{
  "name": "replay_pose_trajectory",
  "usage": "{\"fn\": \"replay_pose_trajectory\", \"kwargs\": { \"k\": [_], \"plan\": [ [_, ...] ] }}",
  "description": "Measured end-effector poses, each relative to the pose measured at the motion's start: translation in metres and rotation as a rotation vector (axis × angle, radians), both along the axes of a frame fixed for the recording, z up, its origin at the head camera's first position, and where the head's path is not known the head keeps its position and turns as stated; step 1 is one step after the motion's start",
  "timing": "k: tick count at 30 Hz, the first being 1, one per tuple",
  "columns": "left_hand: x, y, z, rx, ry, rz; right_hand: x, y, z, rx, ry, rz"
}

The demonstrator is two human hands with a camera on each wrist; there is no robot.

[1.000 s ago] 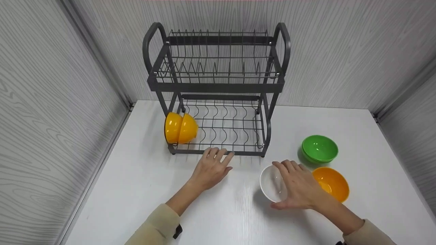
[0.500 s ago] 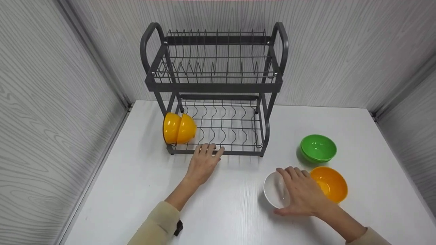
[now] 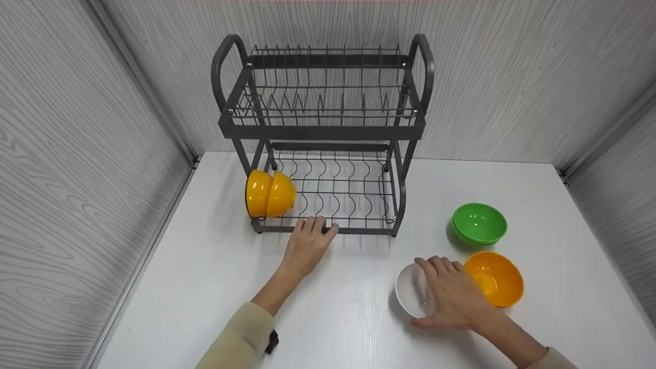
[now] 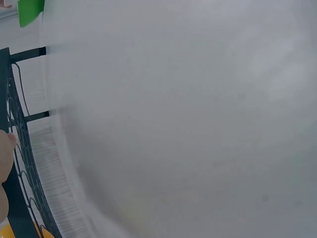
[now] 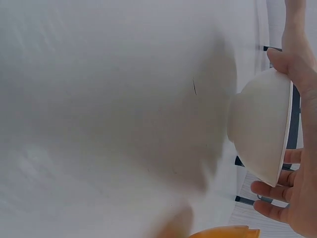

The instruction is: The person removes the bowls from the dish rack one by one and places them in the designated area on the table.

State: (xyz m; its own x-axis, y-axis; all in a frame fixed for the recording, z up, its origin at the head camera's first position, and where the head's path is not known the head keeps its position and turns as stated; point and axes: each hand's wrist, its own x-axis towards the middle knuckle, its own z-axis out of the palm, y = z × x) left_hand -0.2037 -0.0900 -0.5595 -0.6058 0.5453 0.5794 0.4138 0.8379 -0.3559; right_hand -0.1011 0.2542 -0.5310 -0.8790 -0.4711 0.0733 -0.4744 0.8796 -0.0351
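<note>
My right hand [image 3: 451,297] grips a white bowl [image 3: 412,292] by its rim, thumb on the near side and fingers on the far side. In the right wrist view the white bowl [image 5: 260,124] sits upright, its foot close to the table. My left hand [image 3: 307,248] holds the front rail of a dark two-tier dish rack [image 3: 366,230], fingers bent over the bar; the fingertips are partly hidden. In the left wrist view only parts of those fingers [image 4: 5,156] show at the edge. Two yellow bowls [image 3: 282,195] stand on edge at the left of the rack's lower tier.
To the right, stacked green bowls [image 3: 479,223] stand on the white table [image 3: 348,328], with a yellow-orange bowl [image 3: 505,279] in front of them, close behind my right hand. The rack's upper tier [image 3: 328,107] overhangs the lower one. Pale wood-grain panels [image 3: 512,77] enclose the table.
My left hand has moved left and forward onto the rack's front rail. My right hand has drawn the white bowl slightly toward me. The other bowls stay in place.
</note>
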Motion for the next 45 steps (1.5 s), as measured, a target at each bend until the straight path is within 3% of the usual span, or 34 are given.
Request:
{"fn": "replay_pose_trajectory", "kwargs": {
  "k": [27,45],
  "plan": [
    [0.002,0.000,0.002,-0.009,-0.019,0.019,-0.004,0.001,-0.012,-0.014,0.009,0.010],
    [0.002,0.001,0.000,-0.007,-0.025,0.020,-0.003,0.003,-0.013,-0.020,-0.039,-0.019]
  ]
}}
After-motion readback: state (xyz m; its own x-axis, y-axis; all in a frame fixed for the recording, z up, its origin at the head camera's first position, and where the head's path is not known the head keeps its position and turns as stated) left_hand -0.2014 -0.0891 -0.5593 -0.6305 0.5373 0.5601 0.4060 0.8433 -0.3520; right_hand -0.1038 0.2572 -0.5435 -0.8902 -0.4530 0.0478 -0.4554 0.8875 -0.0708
